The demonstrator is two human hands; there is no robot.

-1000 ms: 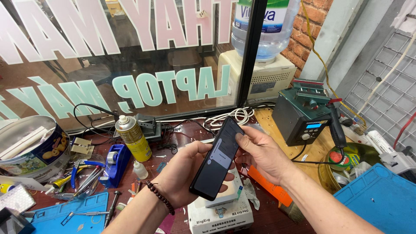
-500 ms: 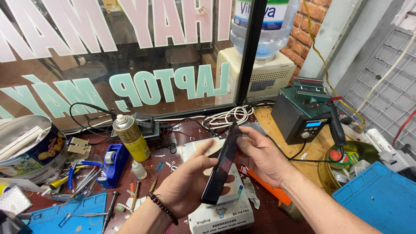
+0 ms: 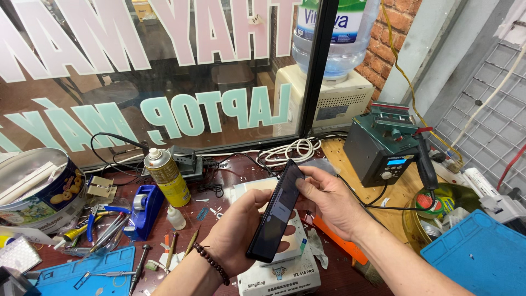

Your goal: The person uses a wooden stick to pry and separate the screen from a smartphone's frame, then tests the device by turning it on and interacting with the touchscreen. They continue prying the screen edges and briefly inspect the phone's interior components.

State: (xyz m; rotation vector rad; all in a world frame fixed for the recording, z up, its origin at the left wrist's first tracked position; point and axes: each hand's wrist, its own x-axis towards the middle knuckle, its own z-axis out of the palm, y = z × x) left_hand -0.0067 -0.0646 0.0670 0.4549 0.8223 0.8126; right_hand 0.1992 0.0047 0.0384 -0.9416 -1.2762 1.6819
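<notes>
A black smartphone (image 3: 276, 214) with a dark screen is held tilted on its edge above a cluttered workbench. My left hand (image 3: 234, 234), with a bead bracelet at the wrist, grips the phone's lower half from the left. My right hand (image 3: 327, 198) holds its upper half from the right, fingers at the top edge. Under the phone sits a white box (image 3: 285, 274).
A yellow spray can (image 3: 166, 174), a blue tape dispenser (image 3: 144, 208), pliers and screwdrivers (image 3: 104, 230) and a round tin (image 3: 38, 189) lie to the left. A green soldering station (image 3: 383, 145), blue mats (image 3: 476, 255) and a water bottle (image 3: 334, 33) stand to the right. A glass window is behind.
The phone has turned from screen-up to nearly edge-on between both hands and stays there. Both hands keep their hold.
</notes>
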